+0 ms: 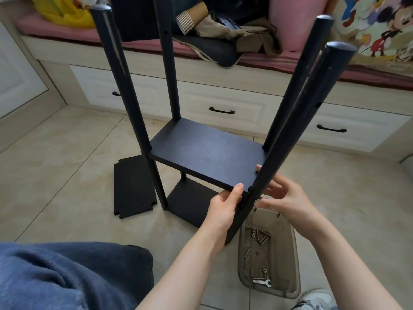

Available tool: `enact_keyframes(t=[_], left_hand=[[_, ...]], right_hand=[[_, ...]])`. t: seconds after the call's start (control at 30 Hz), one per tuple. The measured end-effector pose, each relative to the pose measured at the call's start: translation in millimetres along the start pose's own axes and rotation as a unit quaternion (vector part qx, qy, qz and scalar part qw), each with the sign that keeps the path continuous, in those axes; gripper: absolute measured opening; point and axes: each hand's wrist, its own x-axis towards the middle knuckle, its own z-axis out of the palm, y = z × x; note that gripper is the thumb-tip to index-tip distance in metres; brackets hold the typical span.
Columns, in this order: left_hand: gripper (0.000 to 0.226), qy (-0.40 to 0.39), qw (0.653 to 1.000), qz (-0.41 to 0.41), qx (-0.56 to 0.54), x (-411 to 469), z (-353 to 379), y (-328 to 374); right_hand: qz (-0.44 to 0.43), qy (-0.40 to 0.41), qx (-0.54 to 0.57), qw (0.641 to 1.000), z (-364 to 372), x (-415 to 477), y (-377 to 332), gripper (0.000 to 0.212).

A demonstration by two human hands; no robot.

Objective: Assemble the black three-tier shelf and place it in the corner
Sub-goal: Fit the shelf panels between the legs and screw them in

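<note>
Partly built black three-tier shelf (125, 86), standing upright on the beige tiled floor (67, 153) directly in front of me, just before the white drawer front (223, 104) of a bed base. Four round black metal posts rise from a matte black rectangular bottom board (190, 202), and a matte black rectangular middle board (207, 153) sits part-way up them, roughly level. My left hand (223, 209) grips the near-right corner of the middle board, thumb on top and fingers beneath. I judge this grip is meant to hold the corner at the height of the hole in the near-right post (290, 135). My right hand (288, 200) reaches round that post at the same joint, fingers extended and touching its far side, thumb near the front. I can make out nothing held in it, though a small fastener there would be hidden. Both hands thus meet at one corner of the shelf, with the post passing between them. A flat black third board with notched corners (131, 186) lies loose on the floor to the left of the shelf, so the top tier is not yet fitted. A translucent grey plastic tray (290, 253) rests on the floor just below my right hand. It holds silver screws (260, 237) and a small flat steel wrench (263, 282), presumably kept within easy reach for fixing this joint.
</note>
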Motion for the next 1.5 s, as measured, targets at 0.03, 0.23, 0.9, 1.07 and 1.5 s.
enact_keyframes(t=[0.03,0.23,0.9,1.07,1.5], left_hand=[[0.032,0.001,1.000,-0.003,0.007,-1,-1,2],[0.041,0.093,0.947,0.112,0.286,-17,-15,22],[0.051,0.049,0.774,0.390,0.497,-6,2,36],[0.052,0.045,0.792,0.380,0.476,-5,4,34],[0.058,0.029,0.796,0.362,0.485,-15,0,25]], right_hand=[[0.000,-0.016,0.004,1.000,0,1,-1,0.068],[0.015,-0.025,0.014,0.999,-3,4,-3,0.061],[0.092,-0.058,0.197,0.974,-11,11,15,0.068],[0.147,0.101,0.208,0.962,27,32,12,0.051],[0.149,0.046,0.148,0.977,22,26,6,0.040]])
